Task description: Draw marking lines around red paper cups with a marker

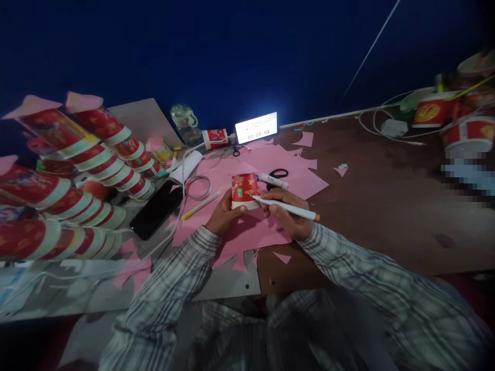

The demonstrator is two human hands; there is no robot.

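My left hand [225, 214] clamps a red paper cup [245, 189], far side hidden; my right hand [288, 222] pinches a white marker [290, 207]. At the cup's two o'clock lie black-handled scissors [286, 172], blades hard to make out.

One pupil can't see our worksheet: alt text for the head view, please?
The left hand holds a red printed paper cup while the right hand points a white orange-ended pen at it, over pink paper. Stacked red paper cups are at left; a lit rectangular screen stands behind.
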